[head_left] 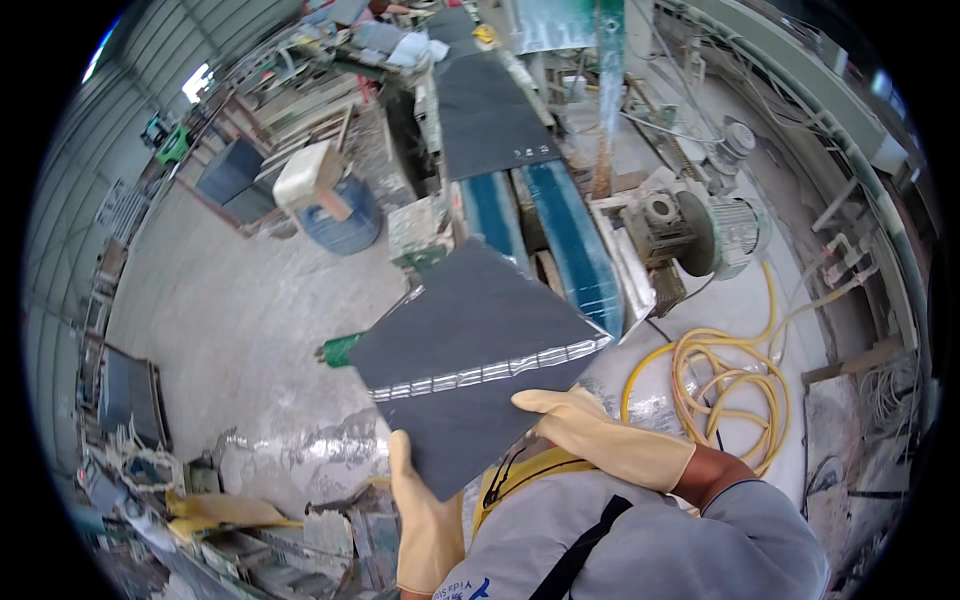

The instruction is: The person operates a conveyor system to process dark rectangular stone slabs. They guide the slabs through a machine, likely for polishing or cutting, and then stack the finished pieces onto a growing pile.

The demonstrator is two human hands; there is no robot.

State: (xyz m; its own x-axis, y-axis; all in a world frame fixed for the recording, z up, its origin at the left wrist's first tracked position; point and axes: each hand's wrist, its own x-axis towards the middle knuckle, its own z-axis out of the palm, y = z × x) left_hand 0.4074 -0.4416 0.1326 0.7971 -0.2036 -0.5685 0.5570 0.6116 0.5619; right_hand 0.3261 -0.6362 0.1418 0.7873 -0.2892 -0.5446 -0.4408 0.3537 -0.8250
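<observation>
Between my two gloved hands is a large flat dark grey slab [478, 305], tilted so that one corner points toward me. A shiny band of reflected light crosses its face. My left hand [425, 510], in a cream rubber glove, grips the near left edge with the thumb on top. My right hand [590, 430], in a matching glove, holds the near right edge, thumb also over the face. The fingers under the slab are hidden. Beyond it, another dark slab [490, 115] lies on a conveyor with blue-green belts [575, 235].
A motor [715, 230] stands right of the conveyor, with a coiled yellow hose [720, 390] on the floor below. Left of the conveyor is a blue barrel [345, 220] with a pale block [308, 175] on top. Scrap slabs [330, 545] lie at lower left.
</observation>
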